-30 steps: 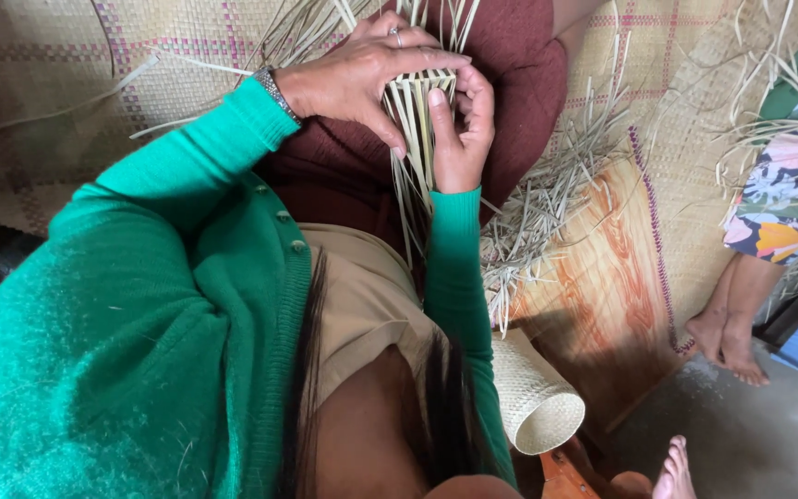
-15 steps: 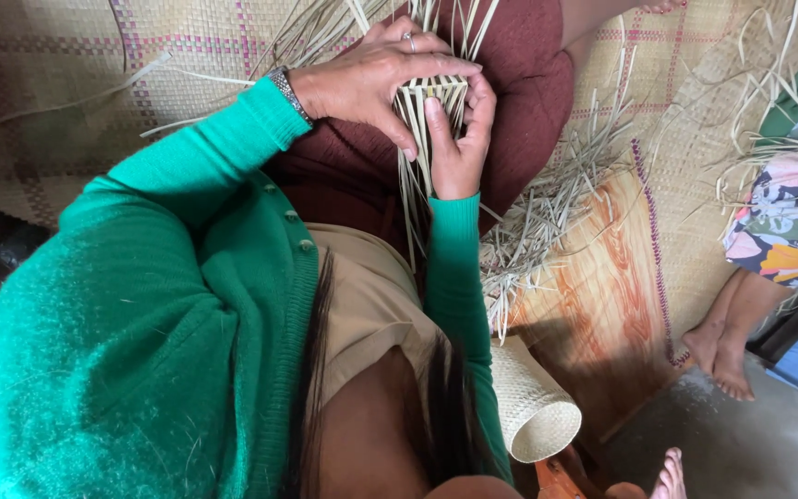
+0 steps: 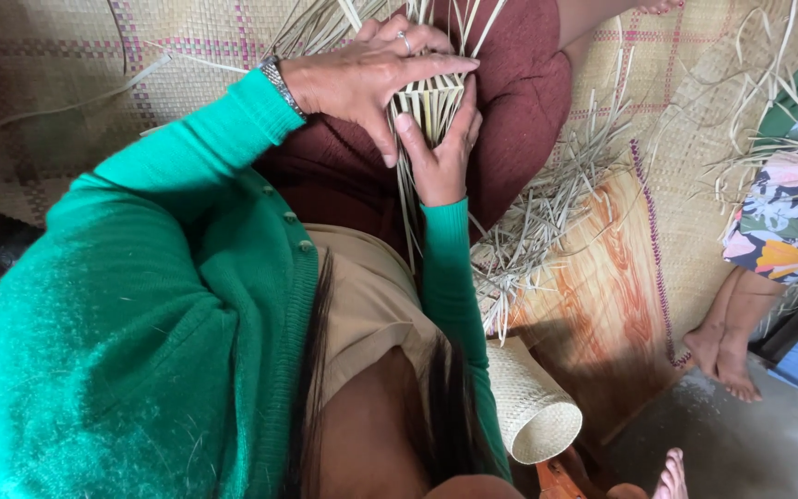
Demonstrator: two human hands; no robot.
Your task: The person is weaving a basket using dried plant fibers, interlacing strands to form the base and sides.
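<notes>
Two hands are working a small panel of pale woven reed strips point(image 3: 429, 100) over a lap.

From the head view, the left hand point(image 3: 371, 79), wearing a ring and a beaded bracelet, is lying across the top of the panel, its fingers spread flat and pressing on it, not clenched. The right hand point(image 3: 438, 152) is coming up from below, thumb and fingertips pinching the panel's lower strips. Loose strips are fanning out beyond the fingertips and trailing down past the right wrist onto a dark red cloth point(image 3: 510, 111). A rolled woven mat point(image 3: 533, 407) is lying well below the right elbow, on the large woven floor mat point(image 3: 66, 102).
</notes>
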